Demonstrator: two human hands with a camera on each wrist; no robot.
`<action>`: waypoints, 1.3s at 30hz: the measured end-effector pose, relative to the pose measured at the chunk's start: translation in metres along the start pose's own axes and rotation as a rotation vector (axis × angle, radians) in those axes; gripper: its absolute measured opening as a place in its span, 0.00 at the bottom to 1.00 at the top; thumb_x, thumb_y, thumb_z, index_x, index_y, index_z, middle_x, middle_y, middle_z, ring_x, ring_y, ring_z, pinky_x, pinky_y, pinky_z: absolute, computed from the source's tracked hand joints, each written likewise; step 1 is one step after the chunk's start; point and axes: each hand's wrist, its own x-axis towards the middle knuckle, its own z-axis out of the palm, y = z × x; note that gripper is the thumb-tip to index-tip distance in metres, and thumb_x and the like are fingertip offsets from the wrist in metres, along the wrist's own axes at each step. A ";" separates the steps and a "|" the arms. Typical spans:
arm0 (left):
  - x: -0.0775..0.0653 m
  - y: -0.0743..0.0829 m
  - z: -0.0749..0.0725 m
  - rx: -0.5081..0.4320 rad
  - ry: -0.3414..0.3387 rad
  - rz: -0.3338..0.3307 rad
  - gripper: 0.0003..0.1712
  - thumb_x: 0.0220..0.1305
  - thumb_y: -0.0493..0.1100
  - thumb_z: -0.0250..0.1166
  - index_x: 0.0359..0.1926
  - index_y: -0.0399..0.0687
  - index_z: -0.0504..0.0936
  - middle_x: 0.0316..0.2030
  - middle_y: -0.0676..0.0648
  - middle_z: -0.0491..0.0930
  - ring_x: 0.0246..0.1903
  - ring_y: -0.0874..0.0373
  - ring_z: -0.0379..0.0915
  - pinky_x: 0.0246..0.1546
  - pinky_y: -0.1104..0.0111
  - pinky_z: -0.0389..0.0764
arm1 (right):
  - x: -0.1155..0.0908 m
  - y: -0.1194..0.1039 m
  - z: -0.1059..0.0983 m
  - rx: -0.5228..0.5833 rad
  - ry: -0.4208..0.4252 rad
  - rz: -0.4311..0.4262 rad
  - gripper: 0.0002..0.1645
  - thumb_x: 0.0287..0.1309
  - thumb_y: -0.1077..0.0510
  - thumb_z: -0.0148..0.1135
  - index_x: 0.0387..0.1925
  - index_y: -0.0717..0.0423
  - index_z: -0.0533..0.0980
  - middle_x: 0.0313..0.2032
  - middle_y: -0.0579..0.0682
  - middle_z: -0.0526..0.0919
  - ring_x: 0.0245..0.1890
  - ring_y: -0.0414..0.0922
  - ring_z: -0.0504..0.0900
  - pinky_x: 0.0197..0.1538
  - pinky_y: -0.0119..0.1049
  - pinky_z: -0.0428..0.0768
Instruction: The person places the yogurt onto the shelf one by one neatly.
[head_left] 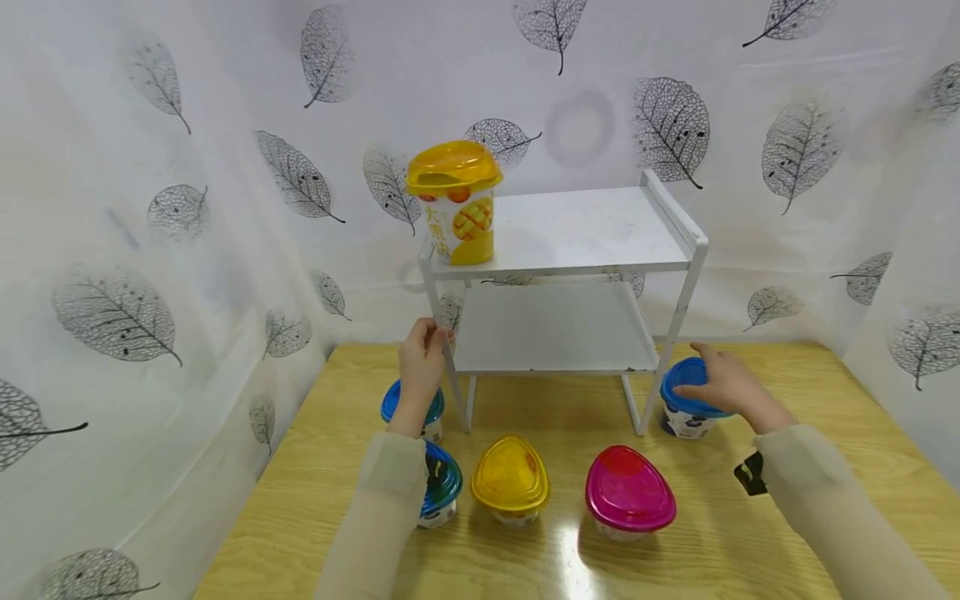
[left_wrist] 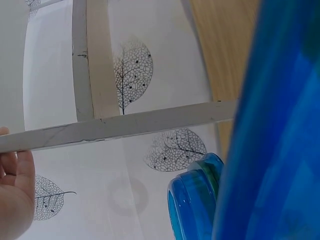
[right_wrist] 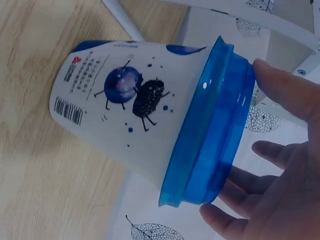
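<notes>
My left hand [head_left: 420,371] grips the left front post of a white metal two-tier shelf rack [head_left: 555,325]. In the left wrist view that post [left_wrist: 145,119] runs across the picture, with the fingers curled about it at the far left edge. To the right of the rack, my right hand [head_left: 723,385] is spread over a blue-lidded cup [head_left: 688,427] standing on the table. The right wrist view shows this white cup [right_wrist: 135,110] with berry drawings; the thumb and fingers [right_wrist: 272,152] lie around the blue lid, loosely extended. Whether they press on it is unclear.
A yellow-lidded mango cup [head_left: 453,212] stands on the rack's top tier, at the left. On the wooden table [head_left: 300,517] in front are a yellow-lidded cup [head_left: 512,475] and a pink-lidded cup [head_left: 628,492]. Two blue-lidded cups, one nearer [head_left: 444,483], stand around the left forearm. Leaf-patterned sheeting encloses the table.
</notes>
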 end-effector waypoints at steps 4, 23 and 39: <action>0.000 -0.001 0.001 -0.001 -0.006 0.006 0.11 0.63 0.37 0.51 0.35 0.28 0.72 0.29 0.35 0.77 0.33 0.44 0.75 0.36 0.57 0.76 | -0.001 -0.002 0.004 -0.028 0.052 0.036 0.55 0.49 0.39 0.58 0.59 0.78 0.48 0.49 0.83 0.58 0.46 0.75 0.60 0.42 0.66 0.65; -0.007 0.036 -0.004 0.006 0.002 0.020 0.09 0.63 0.32 0.50 0.33 0.23 0.70 0.29 0.30 0.76 0.33 0.39 0.74 0.35 0.53 0.75 | -0.004 -0.006 0.003 -0.041 0.071 0.002 0.51 0.48 0.46 0.62 0.57 0.80 0.50 0.47 0.83 0.59 0.45 0.75 0.60 0.42 0.65 0.65; 0.000 -0.001 -0.001 -0.011 -0.003 0.020 0.09 0.63 0.35 0.52 0.33 0.29 0.72 0.29 0.35 0.78 0.32 0.44 0.75 0.34 0.55 0.76 | -0.017 -0.006 0.020 -0.189 0.273 0.090 0.51 0.49 0.38 0.58 0.54 0.80 0.56 0.41 0.80 0.64 0.40 0.72 0.63 0.36 0.63 0.68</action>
